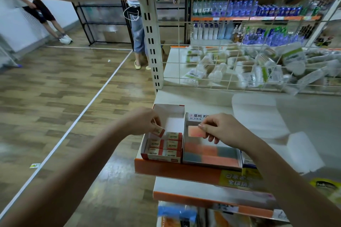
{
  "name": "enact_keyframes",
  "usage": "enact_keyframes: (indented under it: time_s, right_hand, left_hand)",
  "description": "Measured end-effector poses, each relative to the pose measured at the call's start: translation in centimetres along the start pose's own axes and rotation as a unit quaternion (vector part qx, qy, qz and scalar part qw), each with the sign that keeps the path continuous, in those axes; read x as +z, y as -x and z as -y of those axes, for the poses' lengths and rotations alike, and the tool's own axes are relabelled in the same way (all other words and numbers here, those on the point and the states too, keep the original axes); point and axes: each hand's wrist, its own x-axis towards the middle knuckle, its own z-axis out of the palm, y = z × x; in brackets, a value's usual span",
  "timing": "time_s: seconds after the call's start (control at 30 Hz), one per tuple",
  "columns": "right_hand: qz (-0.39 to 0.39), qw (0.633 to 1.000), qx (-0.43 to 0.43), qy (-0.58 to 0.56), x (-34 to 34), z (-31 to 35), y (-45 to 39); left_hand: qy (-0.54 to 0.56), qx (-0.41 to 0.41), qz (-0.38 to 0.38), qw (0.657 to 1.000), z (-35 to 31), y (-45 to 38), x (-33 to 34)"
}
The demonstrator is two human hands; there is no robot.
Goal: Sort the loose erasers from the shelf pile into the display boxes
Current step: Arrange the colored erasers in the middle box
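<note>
Two display boxes stand side by side at the shelf's left front corner. The left box [176,114] is white with red trim and holds several red-and-cream sleeved erasers in its front half. My left hand [143,120] pinches one such small eraser [159,131] just above that box's left side. The right box [212,164] carries Korean lettering and holds flat pink and grey erasers. My right hand [224,129] pinches a flat pink eraser [196,131] over this box's back half.
The white shelf surface [304,116] stretches right, with an orange front edge [175,170]. A wire grid [230,72] behind it fences off bagged goods. Lower shelves hold packaged items. Two people stand on the wooden floor at the left.
</note>
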Motion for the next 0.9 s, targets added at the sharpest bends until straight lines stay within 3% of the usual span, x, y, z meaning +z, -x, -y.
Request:
enact_keyframes:
  time_s: [0.27, 0.57, 0.7, 0.9]
  right_hand:
    - [-0.003, 1.0, -0.009, -0.001, 0.3, 0.0, 0.2]
    - [0.006, 1.0, -0.019, 0.003, 0.7, 0.2, 0.2]
    - [0.007, 1.0, -0.018, 0.006, 0.7, 0.0, 0.2]
    - [0.002, 0.997, -0.015, 0.078, 0.7, -0.4, 0.0]
  left_hand:
    - [0.033, 0.003, -0.016, 0.999, -0.2, -0.1, 0.8]
    - [-0.092, 0.006, 0.005, 0.996, -0.8, 0.0, 0.6]
    - [-0.099, 0.016, 0.041, 0.994, -0.9, -0.5, 0.2]
    - [-0.112, 0.027, 0.033, 0.993, -0.9, -0.9, 0.6]
